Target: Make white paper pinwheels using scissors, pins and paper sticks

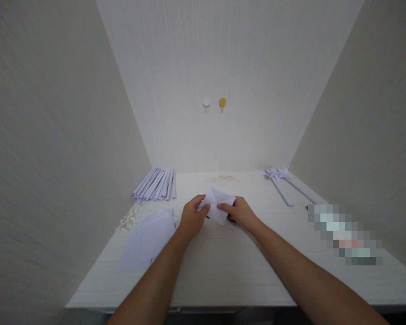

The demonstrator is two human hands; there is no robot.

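Note:
A small white sheet of paper (215, 201), creased through its middle, is held up over the table between my two hands. My left hand (193, 217) pinches its left side, with the thumb on the near face and the fingers behind. On the opposite side my right hand (240, 212) grips it the same way, thumb lying near the centre crease. A dark object shows partly under the right fingers; I cannot make out what it is.
Rolled paper tubes (155, 184) lie bundled at the back left. Nearer are white sheets (147, 241) beside small pale scraps (130, 219). Paper sticks with folded tops (280, 185) rest at the back right. A blurred item (341, 234) lies right. Two hooks (222, 103) are on the wall.

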